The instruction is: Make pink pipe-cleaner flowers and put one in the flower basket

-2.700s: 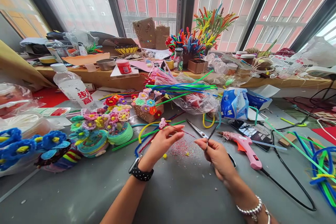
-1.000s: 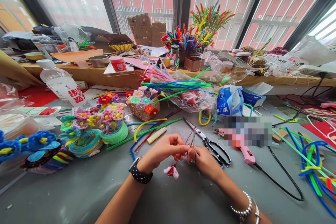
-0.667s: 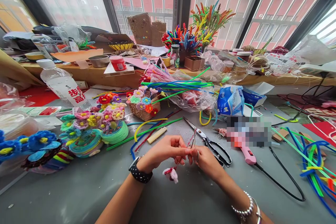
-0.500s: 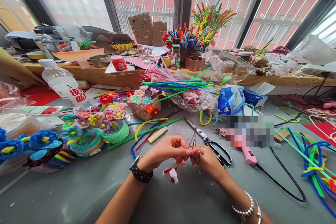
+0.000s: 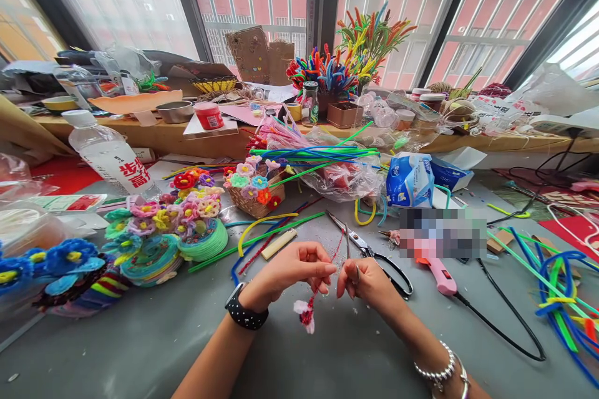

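My left hand (image 5: 294, 268), with a black watch on the wrist, pinches the thin red stem of a small pink and red pipe-cleaner flower (image 5: 304, 315) that hangs below my fingers. My right hand (image 5: 367, 283), with a bead bracelet on the wrist, is closed on a small pair of metal pliers (image 5: 349, 249) whose tips point up beside the stem's upper end. Both hands hover just above the grey table (image 5: 299, 355), a finger's width apart.
Scissors (image 5: 369, 246) and a pink glue gun (image 5: 435, 271) with a black cord lie right of my hands. Finished flower baskets (image 5: 253, 187), blue flowers (image 5: 60, 262), a water bottle (image 5: 110, 156), bagged pipe cleaners (image 5: 327, 168) and loose stems (image 5: 556, 280) crowd the table's left, back and right.
My hands came together and lower from wide apart. The flower swung down from above my left fingers and now hangs below them. In the last half second the hands parted slightly.
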